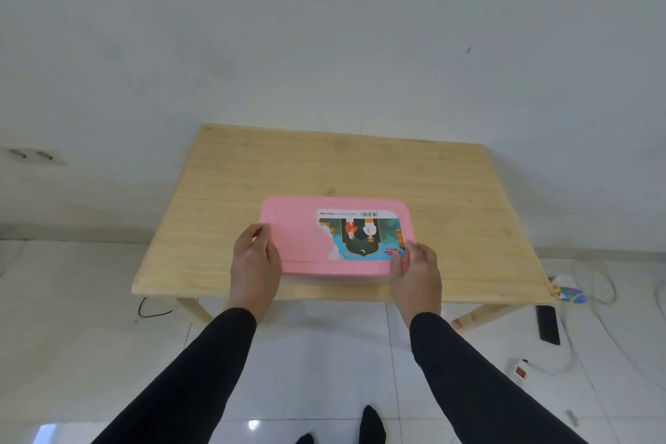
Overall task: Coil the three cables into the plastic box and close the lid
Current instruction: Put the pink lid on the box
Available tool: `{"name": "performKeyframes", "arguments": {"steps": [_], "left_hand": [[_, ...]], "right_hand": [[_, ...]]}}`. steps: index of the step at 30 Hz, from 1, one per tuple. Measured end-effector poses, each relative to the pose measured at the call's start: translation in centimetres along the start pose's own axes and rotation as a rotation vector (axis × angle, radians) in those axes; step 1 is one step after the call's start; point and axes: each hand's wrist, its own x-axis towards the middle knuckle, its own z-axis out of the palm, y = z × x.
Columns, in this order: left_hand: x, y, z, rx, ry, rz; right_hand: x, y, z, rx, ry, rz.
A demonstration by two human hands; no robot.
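A pink plastic lid with a torn colourful sticker covers the box on the wooden table. The box body beneath it is hidden, and no cables show on the table. My left hand grips the lid's near left edge, thumb on top. At the near right corner my right hand holds the lid, thumb resting on the sticker. Both arms wear black sleeves.
The table stands against a white wall, on white floor tiles. To its right on the floor lie a power strip with a red switch, a black device, white cords and a colourful object. A black cable loop lies left.
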Motion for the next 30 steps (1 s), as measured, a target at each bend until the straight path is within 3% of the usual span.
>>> {"name": "performKeyframes", "arguments": {"steps": [14,23,30], "left_hand": [[-0.6,-0.6,0.3,-0.133,-0.026,0.007],[0.2,-0.2,0.7,-0.316,-0.034,-0.116],[5.9,2.1,2.0,-0.348,-0.028,-0.099]], "right_hand": [[2.1,1.1,0.4,0.145,-0.228,0.014],[2.3,0.7,1.7,0.273,-0.125,0.063],[8.6,-0.8,1.8,0.269,-0.109,0.024]]}}
